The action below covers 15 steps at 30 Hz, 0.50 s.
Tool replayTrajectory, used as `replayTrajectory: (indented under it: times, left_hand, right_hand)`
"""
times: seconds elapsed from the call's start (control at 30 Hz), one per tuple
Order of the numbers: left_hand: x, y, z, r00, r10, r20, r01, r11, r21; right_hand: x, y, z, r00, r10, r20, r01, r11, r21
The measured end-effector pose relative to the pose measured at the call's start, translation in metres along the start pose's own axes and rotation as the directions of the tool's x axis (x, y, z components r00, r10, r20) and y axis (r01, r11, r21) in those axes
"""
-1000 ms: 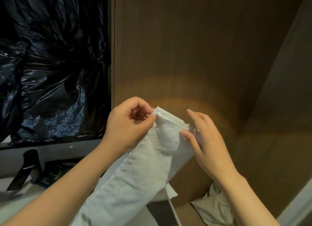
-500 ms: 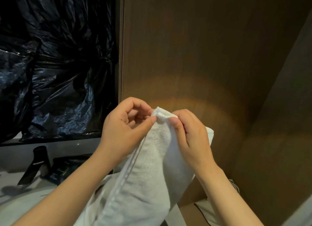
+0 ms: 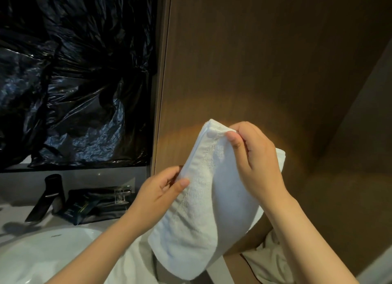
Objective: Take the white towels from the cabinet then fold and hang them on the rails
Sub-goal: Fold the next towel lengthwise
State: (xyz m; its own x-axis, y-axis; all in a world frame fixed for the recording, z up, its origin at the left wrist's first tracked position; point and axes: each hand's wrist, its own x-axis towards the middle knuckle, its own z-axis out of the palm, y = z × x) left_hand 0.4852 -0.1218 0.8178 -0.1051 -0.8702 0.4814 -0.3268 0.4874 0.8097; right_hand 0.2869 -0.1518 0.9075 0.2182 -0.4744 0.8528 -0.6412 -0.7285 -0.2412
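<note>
A white towel (image 3: 203, 209), folded into a thick hanging bundle, is held up in front of a brown wooden wall panel (image 3: 265, 61). My right hand (image 3: 256, 165) pinches its top corner between thumb and fingers. My left hand (image 3: 159, 192) grips the towel's left hemmed edge lower down, thumb on the front face. More white cloth (image 3: 267, 260) lies below at the lower right, partly hidden by my right forearm. No rail is in view.
A white washbasin (image 3: 42, 249) sits at the lower left, a black tap (image 3: 48, 196) behind it. Dark sachets and a small tray (image 3: 95, 203) lie on the counter. Crumpled black plastic sheeting (image 3: 74, 76) covers the area above the counter.
My left hand let go of the towel's top corner and slid down its left edge. My right hand took over the top corner. The towel's bottom fold has come up into view.
</note>
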Motion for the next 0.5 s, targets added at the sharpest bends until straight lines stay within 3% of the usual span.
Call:
replayTrajectory:
  times: [0.1, 0.33, 0.5]
  left_hand:
    - [-0.007, -0.015, 0.004, 1.0, 0.024, 0.018, -0.026, 0.993, 0.116]
    - [-0.032, -0.04, 0.004, 0.991, -0.115, 0.066, 0.101, 0.977, 0.187]
    - [-0.043, -0.048, -0.006, 0.993, -0.115, -0.04, 0.122, 0.952, 0.28]
  right_hand:
    - [0.001, 0.002, 0.001, 0.998, 0.04, -0.038, -0.04, 0.999, 0.004]
    - [0.001, 0.005, 0.008, 0.983, 0.166, -0.084, -0.169, 0.985, -0.03]
    - [-0.004, 0.008, 0.019, 0.967, 0.251, -0.051, -0.254, 0.965, -0.068]
